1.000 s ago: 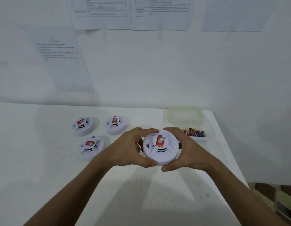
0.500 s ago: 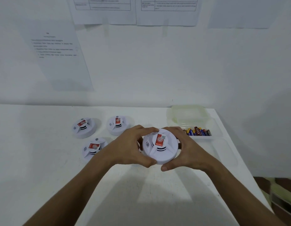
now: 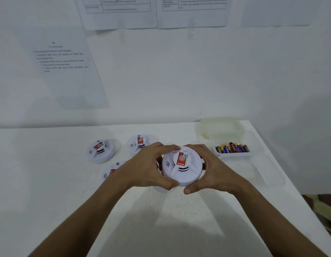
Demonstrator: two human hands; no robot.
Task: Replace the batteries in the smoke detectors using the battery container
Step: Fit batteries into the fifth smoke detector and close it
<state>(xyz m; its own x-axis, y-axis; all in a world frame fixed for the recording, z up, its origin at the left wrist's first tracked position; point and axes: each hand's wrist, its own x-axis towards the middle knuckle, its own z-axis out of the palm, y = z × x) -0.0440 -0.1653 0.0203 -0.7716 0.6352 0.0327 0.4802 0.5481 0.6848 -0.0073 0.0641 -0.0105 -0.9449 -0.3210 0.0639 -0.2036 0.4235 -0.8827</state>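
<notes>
A round white smoke detector (image 3: 181,166) with a red label is held above the white table (image 3: 49,191) between both hands. My left hand (image 3: 148,166) grips its left rim and my right hand (image 3: 210,169) grips its right rim, fingers curled over the far edge and thumbs at the near edge. Three more white detectors lie on the table to the left: one at the far left (image 3: 100,150), one behind my left hand (image 3: 139,143), and one (image 3: 111,171) partly hidden by my left wrist. A clear battery container (image 3: 233,149) with several coloured batteries stands at the right.
A clear lid (image 3: 221,127) leans behind the container near the wall. A second clear lid (image 3: 261,171) lies flat in front of the container. Paper sheets (image 3: 68,71) hang on the wall. The table's right edge runs close past the container.
The view has shifted slightly, so the objects sit a little differently in frame. Both hands keep the same hold on the detector; its label looks turned slightly.
</notes>
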